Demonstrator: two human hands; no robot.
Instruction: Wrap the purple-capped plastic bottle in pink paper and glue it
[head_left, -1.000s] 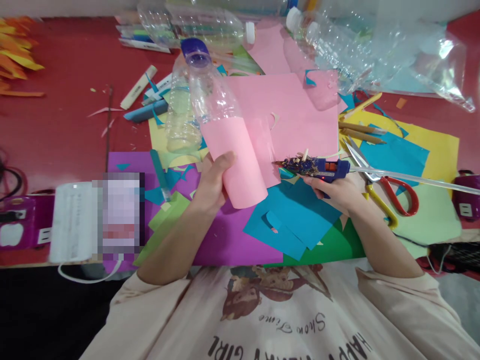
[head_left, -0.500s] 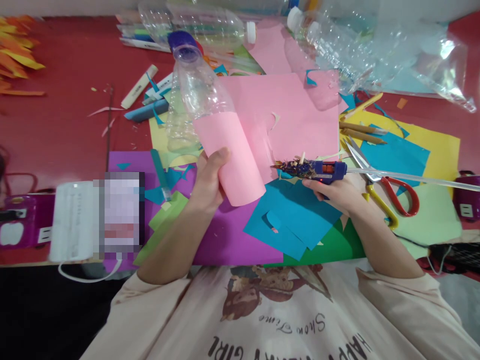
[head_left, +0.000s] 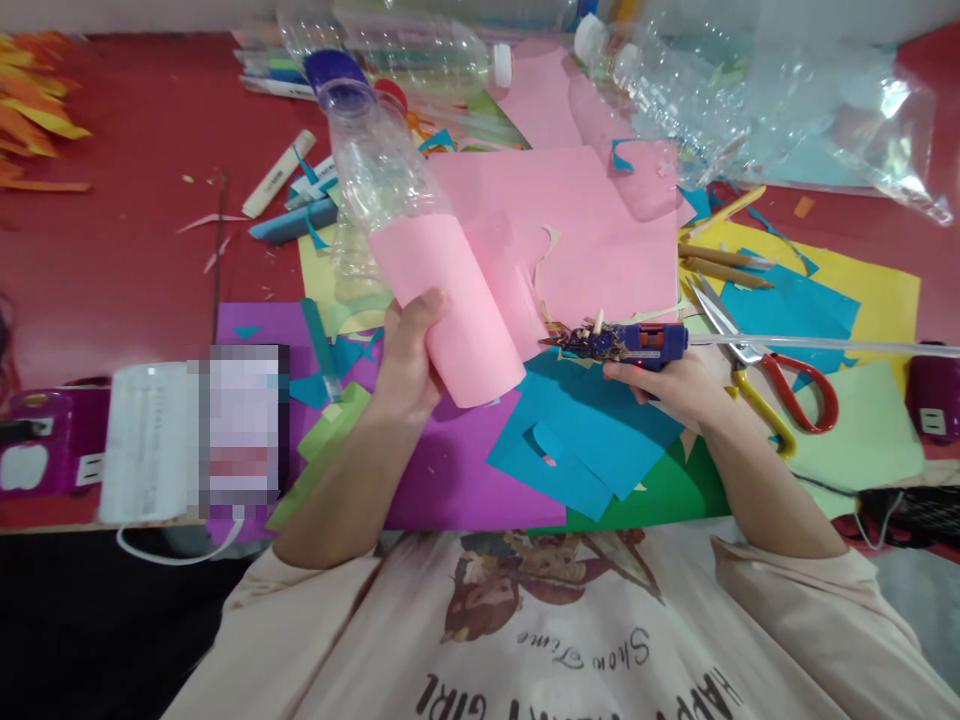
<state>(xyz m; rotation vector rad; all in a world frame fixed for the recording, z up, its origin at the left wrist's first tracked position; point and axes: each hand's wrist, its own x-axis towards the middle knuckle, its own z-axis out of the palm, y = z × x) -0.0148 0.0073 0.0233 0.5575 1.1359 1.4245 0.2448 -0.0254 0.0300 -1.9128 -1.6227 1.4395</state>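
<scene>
My left hand [head_left: 411, 350] is closed round a clear plastic bottle [head_left: 386, 160] with a purple cap, tilted up and to the left. Pink paper [head_left: 454, 310] wraps the bottle's lower part, and its loose flap stands out on the right side. In my right hand [head_left: 671, 385] is a blue glue gun [head_left: 645, 343], fingers round its handle. A long clear glue stick [head_left: 795, 345] juts from the gun's back. The dirty nozzle points left, close to the edge of the pink flap; whether it touches I cannot tell.
Scissors [head_left: 780, 385] with red and yellow handles lie right of my right hand. Blue sheets [head_left: 592, 430] and a purple sheet [head_left: 450, 480] cover the front. Clear bottles [head_left: 420, 55] lie at the back. A phone [head_left: 244, 430] and a white power bank [head_left: 146, 440] sit left.
My left hand has moved the wrapped bottle slightly left, its capped end swinging furthest. The glue gun has shifted a little left, its back end now slightly lower.
</scene>
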